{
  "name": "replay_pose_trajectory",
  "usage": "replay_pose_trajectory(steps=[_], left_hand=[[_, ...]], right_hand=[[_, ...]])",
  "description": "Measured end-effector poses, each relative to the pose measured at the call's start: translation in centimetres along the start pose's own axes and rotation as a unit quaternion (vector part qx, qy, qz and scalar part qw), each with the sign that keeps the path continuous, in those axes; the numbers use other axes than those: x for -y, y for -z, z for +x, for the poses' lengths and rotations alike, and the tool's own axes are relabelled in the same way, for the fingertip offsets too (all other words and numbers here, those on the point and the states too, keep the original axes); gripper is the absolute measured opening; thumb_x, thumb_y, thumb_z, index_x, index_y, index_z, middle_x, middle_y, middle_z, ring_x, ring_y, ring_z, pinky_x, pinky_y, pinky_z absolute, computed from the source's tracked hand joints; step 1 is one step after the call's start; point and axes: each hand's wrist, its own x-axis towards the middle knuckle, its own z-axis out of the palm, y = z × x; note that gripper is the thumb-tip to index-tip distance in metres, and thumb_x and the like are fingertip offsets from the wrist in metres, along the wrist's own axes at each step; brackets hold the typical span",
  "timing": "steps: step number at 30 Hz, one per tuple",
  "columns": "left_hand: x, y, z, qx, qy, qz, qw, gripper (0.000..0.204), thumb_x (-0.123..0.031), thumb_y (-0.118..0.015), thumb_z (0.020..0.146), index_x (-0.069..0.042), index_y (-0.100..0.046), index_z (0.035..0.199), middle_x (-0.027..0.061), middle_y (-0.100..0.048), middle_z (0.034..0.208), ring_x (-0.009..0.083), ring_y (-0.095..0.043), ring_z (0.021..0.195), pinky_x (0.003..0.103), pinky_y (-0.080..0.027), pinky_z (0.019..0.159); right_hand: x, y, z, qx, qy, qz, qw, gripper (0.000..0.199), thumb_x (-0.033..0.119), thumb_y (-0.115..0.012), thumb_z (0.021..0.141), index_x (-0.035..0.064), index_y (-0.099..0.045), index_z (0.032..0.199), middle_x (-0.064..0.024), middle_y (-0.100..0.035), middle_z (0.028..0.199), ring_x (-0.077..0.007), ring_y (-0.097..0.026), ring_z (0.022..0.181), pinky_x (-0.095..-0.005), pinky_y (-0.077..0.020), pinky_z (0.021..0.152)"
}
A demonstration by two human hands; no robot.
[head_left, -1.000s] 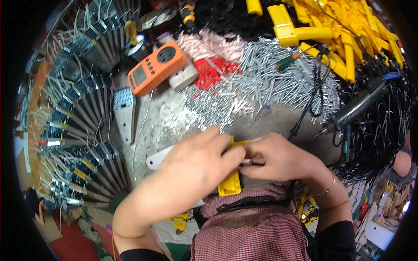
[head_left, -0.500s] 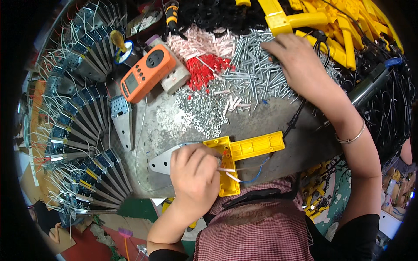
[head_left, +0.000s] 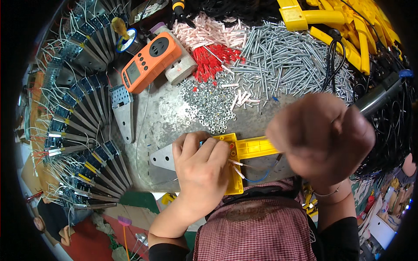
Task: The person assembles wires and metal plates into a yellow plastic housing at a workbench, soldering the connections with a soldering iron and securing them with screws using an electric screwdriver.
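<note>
My left hand [head_left: 201, 174] is closed, fingers curled, over the joint between a yellow plastic housing half [head_left: 234, 187] and a grey tapered metal plate [head_left: 163, 158]. The housing lies open side up by the table's near edge, its ribbed handle [head_left: 254, 148] running right. Blue and brown wires [head_left: 260, 179] with white sleeves come out of it beside my fingers. My right hand [head_left: 320, 137] is raised above the handle's right end, large and blurred by motion. Its fingers look curled together; whatever they hold is hidden by the blur.
Long screws [head_left: 287, 58], small nuts [head_left: 211, 102], red pieces [head_left: 213, 63] and pale pink sleeves [head_left: 209, 32] lie in heaps. An orange meter [head_left: 150, 65] stands left of them. Finished-looking metal plates with wires [head_left: 87, 113] line the left. Yellow housings [head_left: 331, 17] and black cables [head_left: 383, 126] fill the right.
My right hand has left the screw heap and come back toward me, above the housing's handle. My left hand stays on the housing and plate, shifted slightly right.
</note>
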Motion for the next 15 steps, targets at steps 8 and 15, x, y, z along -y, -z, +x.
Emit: replay_pose_trajectory(steps=[8,15], left_hand=[[0.1,-0.7,-0.1,-0.024,-0.026,-0.009,0.999,0.019,-0.004,-0.066,0.062,-0.005,-0.057,0.078,0.0052,-0.057,0.078,0.0264,-0.056,0.088,0.042,-0.038,0.079],[0.4,-0.8,-0.1,-0.048,0.056,-0.120,0.990,0.021,-0.001,-0.065,0.064,-0.004,-0.058,0.083,0.0078,-0.061,0.082,0.0293,-0.057,0.093,0.045,-0.041,0.086]], right_hand=[[-2.4,-1.6,0.1,0.008,-0.053,0.021,0.998,0.067,0.056,-0.044,0.094,0.0094,-0.034,0.047,-0.0007,-0.035,0.046,-0.0133,-0.030,0.043,-0.0303,-0.0211,0.046],[-2.8,-2.8,1.5,0.072,0.009,-0.041,0.996,0.057,0.034,-0.038,0.100,0.0065,-0.035,0.050,-0.0028,-0.039,0.047,-0.0137,-0.035,0.043,-0.0298,-0.0263,0.044]])
